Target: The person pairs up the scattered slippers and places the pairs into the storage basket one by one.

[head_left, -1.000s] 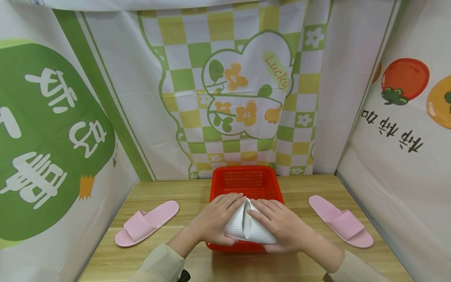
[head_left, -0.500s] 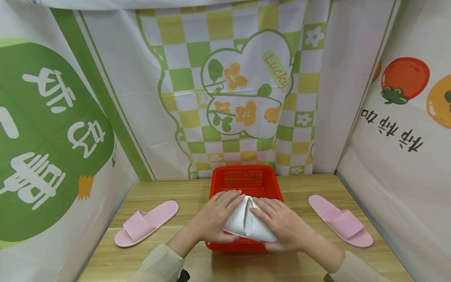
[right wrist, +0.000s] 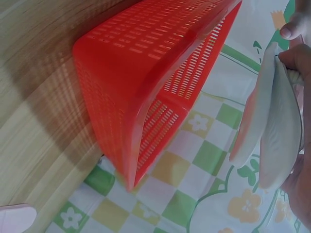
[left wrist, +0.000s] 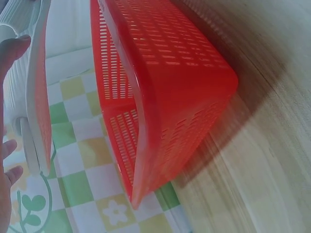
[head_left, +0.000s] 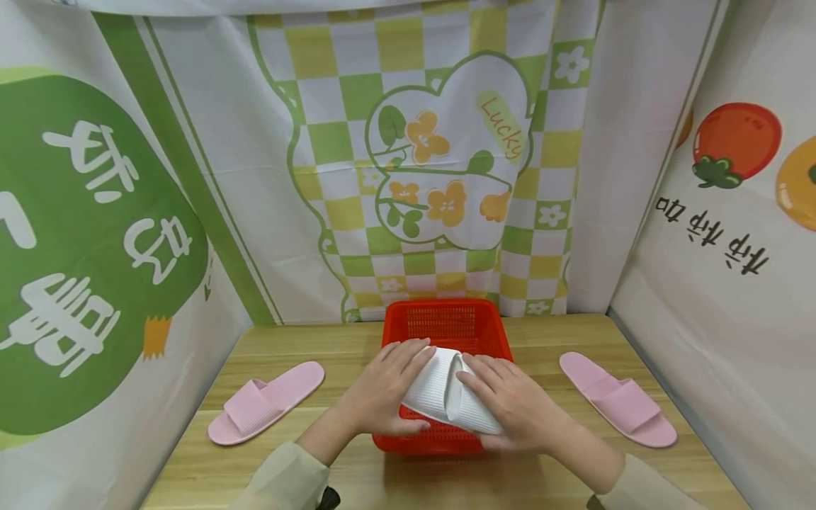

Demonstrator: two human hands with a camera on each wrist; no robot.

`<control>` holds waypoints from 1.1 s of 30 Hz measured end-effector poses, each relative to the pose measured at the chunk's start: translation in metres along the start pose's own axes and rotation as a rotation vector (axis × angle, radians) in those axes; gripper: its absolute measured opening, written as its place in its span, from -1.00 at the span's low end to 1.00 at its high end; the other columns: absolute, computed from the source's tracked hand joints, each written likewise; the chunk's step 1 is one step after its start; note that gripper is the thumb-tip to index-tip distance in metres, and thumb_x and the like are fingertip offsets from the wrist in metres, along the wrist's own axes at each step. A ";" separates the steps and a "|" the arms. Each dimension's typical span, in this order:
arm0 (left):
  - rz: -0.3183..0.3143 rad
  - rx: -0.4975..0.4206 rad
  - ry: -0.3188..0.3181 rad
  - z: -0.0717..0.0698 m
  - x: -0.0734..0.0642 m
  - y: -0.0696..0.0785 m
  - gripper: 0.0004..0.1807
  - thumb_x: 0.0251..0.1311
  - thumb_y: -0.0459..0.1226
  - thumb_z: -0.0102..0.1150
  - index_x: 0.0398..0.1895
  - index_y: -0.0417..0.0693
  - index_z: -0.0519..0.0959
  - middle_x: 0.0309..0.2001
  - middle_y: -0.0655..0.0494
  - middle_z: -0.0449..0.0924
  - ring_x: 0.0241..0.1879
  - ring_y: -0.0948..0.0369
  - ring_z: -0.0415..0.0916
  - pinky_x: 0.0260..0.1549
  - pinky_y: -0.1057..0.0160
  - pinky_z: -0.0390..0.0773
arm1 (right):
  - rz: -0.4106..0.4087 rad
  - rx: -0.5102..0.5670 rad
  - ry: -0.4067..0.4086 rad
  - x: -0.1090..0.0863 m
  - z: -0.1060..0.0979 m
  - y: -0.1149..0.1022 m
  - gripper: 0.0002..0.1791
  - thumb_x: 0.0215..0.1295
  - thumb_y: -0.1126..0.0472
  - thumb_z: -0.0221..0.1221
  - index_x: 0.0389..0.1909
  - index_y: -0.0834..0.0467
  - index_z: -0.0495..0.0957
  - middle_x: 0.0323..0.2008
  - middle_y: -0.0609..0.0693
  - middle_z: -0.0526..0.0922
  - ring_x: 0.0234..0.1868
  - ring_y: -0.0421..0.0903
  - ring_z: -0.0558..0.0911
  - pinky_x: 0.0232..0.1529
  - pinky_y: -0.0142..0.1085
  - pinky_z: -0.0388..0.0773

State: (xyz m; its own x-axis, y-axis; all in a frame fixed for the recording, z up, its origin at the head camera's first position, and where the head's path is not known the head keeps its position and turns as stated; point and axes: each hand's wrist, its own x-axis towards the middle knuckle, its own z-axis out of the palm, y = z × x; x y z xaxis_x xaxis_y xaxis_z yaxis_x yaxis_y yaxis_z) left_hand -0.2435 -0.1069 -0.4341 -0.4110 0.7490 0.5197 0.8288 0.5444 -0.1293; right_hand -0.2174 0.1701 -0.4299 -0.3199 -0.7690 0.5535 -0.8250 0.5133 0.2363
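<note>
Both hands hold a pair of white ribbed slippers (head_left: 440,393), pressed sole to sole, just above the near half of a red mesh basket (head_left: 446,322). My left hand (head_left: 385,389) clasps the left slipper, thumb underneath. From the right, my right hand (head_left: 510,404) lies over the other slipper with its fingers along it. In the left wrist view the white slippers (left wrist: 34,92) stand edge-on beside the basket (left wrist: 160,97). The right wrist view shows the slippers (right wrist: 274,126) pinched between fingertips, above the basket (right wrist: 146,73).
A pink slipper (head_left: 264,402) lies on the wooden table (head_left: 561,333) to the left of the basket, another pink slipper (head_left: 617,407) to the right. Printed cloth walls close in the left, back and right sides.
The white slippers and both hands have shifted slightly forward and lower over the basket. The pink slippers have not moved.
</note>
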 end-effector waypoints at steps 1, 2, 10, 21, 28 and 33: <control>0.003 0.008 0.008 0.000 0.000 0.000 0.15 -0.20 0.23 0.35 0.43 -0.18 0.16 0.38 -0.09 0.22 0.34 0.03 0.18 0.25 -0.08 0.25 | 0.006 -0.001 0.000 0.000 0.000 0.000 -0.03 -0.26 -0.14 0.39 0.23 0.25 0.37 0.25 0.28 0.40 0.16 0.16 0.45 0.11 -0.01 0.45; 0.006 0.014 0.016 0.000 -0.001 -0.001 0.16 -0.21 0.23 0.36 0.43 -0.19 0.16 0.37 -0.10 0.22 0.33 0.03 0.19 0.24 -0.09 0.26 | 0.011 -0.005 -0.002 -0.001 0.000 0.000 -0.03 -0.26 -0.14 0.39 0.23 0.25 0.37 0.25 0.27 0.40 0.16 0.16 0.45 0.12 -0.01 0.45; -0.015 0.040 0.021 0.001 -0.008 -0.004 0.16 -0.15 0.28 0.29 0.44 -0.21 0.14 0.36 -0.14 0.24 0.33 -0.01 0.20 0.22 -0.12 0.28 | 0.046 -0.032 -0.004 -0.003 0.001 0.002 -0.03 -0.27 -0.14 0.38 0.22 0.25 0.37 0.25 0.27 0.40 0.15 0.18 0.45 0.10 0.01 0.45; -0.044 0.066 0.061 0.001 -0.023 -0.013 0.24 -0.19 0.39 0.28 0.41 -0.30 0.18 0.36 -0.24 0.23 0.30 -0.10 0.23 0.22 -0.15 0.26 | 0.132 -0.035 -0.024 -0.005 0.001 0.005 -0.07 -0.20 -0.12 0.35 0.23 0.26 0.35 0.23 0.28 0.39 0.13 0.22 0.45 0.11 0.07 0.43; -0.078 0.070 0.062 0.004 -0.034 -0.016 0.27 -0.27 0.36 0.35 0.39 -0.34 0.21 0.35 -0.25 0.23 0.29 -0.12 0.24 0.28 -0.11 0.17 | 0.152 -0.040 0.009 -0.005 0.004 0.008 -0.03 -0.24 -0.11 0.36 0.23 0.29 0.34 0.18 0.32 0.43 0.10 0.23 0.47 0.09 0.07 0.43; -0.113 0.073 0.019 0.008 -0.043 -0.017 0.24 -0.21 0.37 0.30 0.40 -0.32 0.22 0.37 -0.21 0.22 0.30 -0.11 0.24 0.25 -0.13 0.21 | 0.185 -0.036 0.019 -0.004 0.006 0.010 -0.04 -0.23 -0.10 0.38 0.23 0.29 0.32 0.17 0.32 0.42 0.09 0.24 0.46 0.09 0.08 0.43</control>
State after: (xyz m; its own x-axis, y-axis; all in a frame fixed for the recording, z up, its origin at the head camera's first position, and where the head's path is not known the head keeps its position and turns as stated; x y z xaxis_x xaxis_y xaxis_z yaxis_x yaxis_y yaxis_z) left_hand -0.2426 -0.1458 -0.4609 -0.4922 0.6745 0.5503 0.7476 0.6514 -0.1297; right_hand -0.2270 0.1761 -0.4343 -0.4555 -0.6534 0.6047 -0.7356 0.6588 0.1577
